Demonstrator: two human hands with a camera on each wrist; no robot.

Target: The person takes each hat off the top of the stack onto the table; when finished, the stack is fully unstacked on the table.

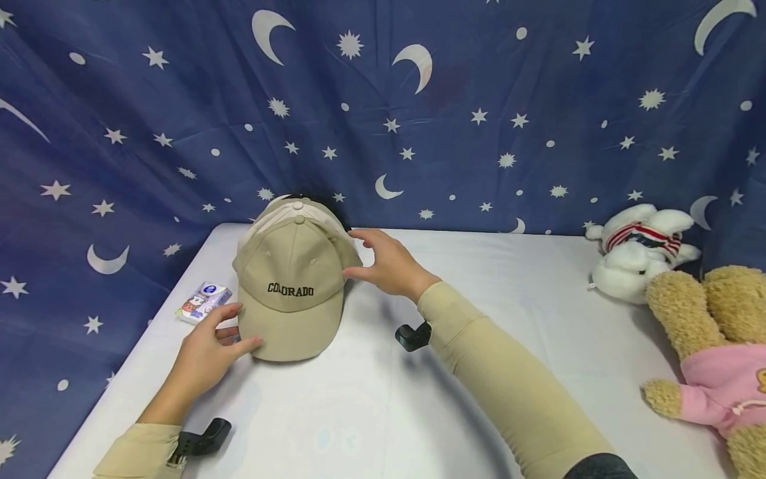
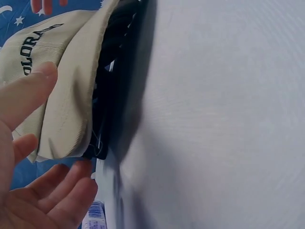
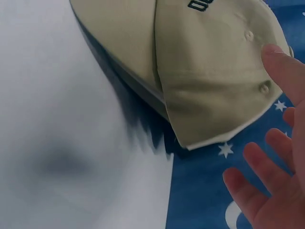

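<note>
A khaki baseball cap [image 1: 293, 266] with COLORADO across its front lies on top of other caps, brim towards me. Paler cap edges [image 1: 276, 214] show behind its crown. My left hand [image 1: 206, 349] is at the brim's left side, thumb and fingers spread apart. In the left wrist view its thumb [image 2: 35, 88] overlaps the cap, and the fingers stand just below the brim's edge. At the crown's right side is my right hand [image 1: 391, 263], fingers extended and parted from the thumb. The right wrist view shows these fingers [image 3: 259, 167] apart from the cap.
A small printed packet [image 1: 203, 303] lies left of the caps on the white table [image 1: 371, 412]. At the right are a white plush toy [image 1: 628, 273] and a tan teddy bear [image 1: 730, 372] in pink. A blue star-patterned curtain [image 1: 455, 146] hangs behind the table.
</note>
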